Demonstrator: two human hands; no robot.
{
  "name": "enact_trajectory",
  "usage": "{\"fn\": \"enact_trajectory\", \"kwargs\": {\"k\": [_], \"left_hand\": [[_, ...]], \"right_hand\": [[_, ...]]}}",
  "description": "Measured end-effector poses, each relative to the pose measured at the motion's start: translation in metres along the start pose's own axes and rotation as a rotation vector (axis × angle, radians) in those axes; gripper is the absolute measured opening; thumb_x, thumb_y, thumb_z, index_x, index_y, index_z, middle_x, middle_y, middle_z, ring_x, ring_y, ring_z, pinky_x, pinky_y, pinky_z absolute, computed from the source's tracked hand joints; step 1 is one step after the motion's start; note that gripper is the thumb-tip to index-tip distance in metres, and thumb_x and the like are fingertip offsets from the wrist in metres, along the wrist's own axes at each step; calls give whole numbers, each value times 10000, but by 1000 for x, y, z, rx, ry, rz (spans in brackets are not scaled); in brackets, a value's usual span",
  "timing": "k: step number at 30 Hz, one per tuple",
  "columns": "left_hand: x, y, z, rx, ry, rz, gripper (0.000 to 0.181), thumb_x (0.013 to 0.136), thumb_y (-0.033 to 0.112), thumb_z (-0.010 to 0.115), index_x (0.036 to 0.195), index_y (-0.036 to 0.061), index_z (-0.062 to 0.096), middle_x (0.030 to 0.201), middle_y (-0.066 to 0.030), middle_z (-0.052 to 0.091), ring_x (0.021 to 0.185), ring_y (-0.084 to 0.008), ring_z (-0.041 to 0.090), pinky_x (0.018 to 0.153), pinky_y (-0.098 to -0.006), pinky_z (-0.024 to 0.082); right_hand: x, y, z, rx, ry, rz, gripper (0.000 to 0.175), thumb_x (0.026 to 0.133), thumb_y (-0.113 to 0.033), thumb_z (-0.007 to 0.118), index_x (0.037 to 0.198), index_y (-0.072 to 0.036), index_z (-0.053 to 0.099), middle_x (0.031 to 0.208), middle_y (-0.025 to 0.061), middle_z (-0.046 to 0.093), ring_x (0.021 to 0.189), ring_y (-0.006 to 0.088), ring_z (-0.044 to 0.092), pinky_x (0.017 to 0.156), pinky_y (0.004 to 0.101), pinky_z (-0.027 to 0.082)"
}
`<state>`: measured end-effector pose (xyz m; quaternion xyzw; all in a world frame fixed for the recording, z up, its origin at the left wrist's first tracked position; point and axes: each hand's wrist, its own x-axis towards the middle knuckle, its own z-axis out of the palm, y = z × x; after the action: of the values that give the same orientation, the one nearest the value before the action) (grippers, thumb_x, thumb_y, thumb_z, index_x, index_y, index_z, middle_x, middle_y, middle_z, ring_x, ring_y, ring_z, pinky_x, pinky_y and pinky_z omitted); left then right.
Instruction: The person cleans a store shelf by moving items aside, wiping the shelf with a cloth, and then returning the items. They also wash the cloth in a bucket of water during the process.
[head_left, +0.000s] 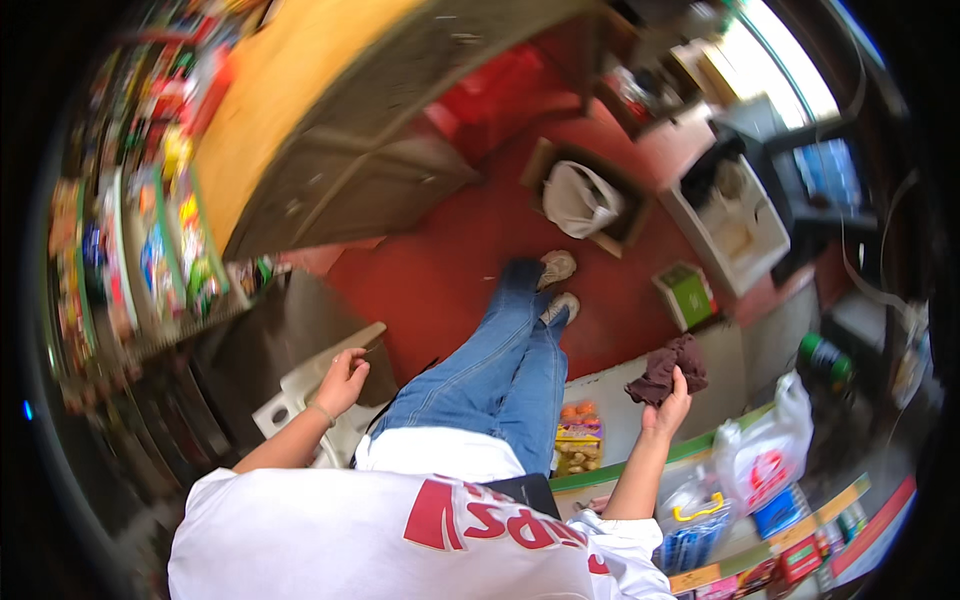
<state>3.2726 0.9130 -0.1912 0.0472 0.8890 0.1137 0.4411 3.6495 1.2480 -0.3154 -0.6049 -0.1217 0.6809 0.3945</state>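
My right hand (670, 412) grips a crumpled dark maroon cloth (667, 369), held up between thumb and fingers above a shelf's pale surface. On the other side, my left hand (343, 382) hovers over a pale plastic chair (307, 386), its fingers bent toward the thumb. A thin dark line shows at those fingertips; whether it is something held is unclear. Below my right forearm, a pack of gold-wrapped goods (579, 454) and some orange round items (577, 411) lie on the pale surface.
A cardboard box (541, 169) with a white bag (577, 201) stands on the red floor (457, 255). Nearby are a white foam box (739, 217) and a green carton (686, 296). Goods shelves (161, 255) and a yellow-topped counter (300, 67) rise left. A tied plastic bag (769, 442) sits right.
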Motion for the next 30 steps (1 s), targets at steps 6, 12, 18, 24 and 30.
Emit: {"fn": "enact_trajectory", "kwargs": {"k": [6, 12, 18, 24, 30], "left_hand": [[-89, -88, 10, -316, 282, 116, 370, 885, 158, 560, 1223, 43, 463, 1124, -150, 481, 803, -177, 572, 759, -294, 482], [-138, -175, 44, -631, 489, 40, 293, 884, 151, 564, 1155, 42, 536, 1059, -124, 546, 822, -178, 590, 761, -289, 483], [-154, -282, 64, -946, 634, -181, 211, 880, 151, 569, 1054, 36, 593, 963, -121, 599, 873, -196, 594, 767, -310, 489], [-101, -372, -31, -941, 845, -105, 189, 878, 149, 572, 1020, 27, 600, 993, -158, 597, 853, -253, 616, 750, -333, 509], [-32, -413, -193, -1019, 1041, 18, 193, 911, 164, 547, 1053, 43, 595, 964, -99, 580, 816, -194, 596, 720, -284, 489]], "right_hand": [[-58, -57, 84, -378, -447, 28, 372, 839, -57, 532, 1207, -18, 495, 1124, 102, 571, 991, 228, 585, 858, 353, 492], [-142, -20, 240, -819, -894, 194, 296, 819, -37, 551, 1114, -25, 547, 983, 82, 628, 865, 216, 624, 765, 324, 517], [-290, 115, 369, -976, -1213, 410, 308, 824, -18, 549, 1132, -14, 561, 1042, 102, 625, 904, 236, 630, 785, 340, 523], [-425, 251, 450, -832, -1347, 581, 356, 820, 0, 532, 1176, -18, 540, 1084, 99, 614, 985, 237, 600, 849, 354, 498], [-487, 336, 542, -854, -1355, 561, 329, 823, -40, 546, 1150, -4, 546, 1039, 114, 626, 923, 250, 623, 833, 375, 513]]}}
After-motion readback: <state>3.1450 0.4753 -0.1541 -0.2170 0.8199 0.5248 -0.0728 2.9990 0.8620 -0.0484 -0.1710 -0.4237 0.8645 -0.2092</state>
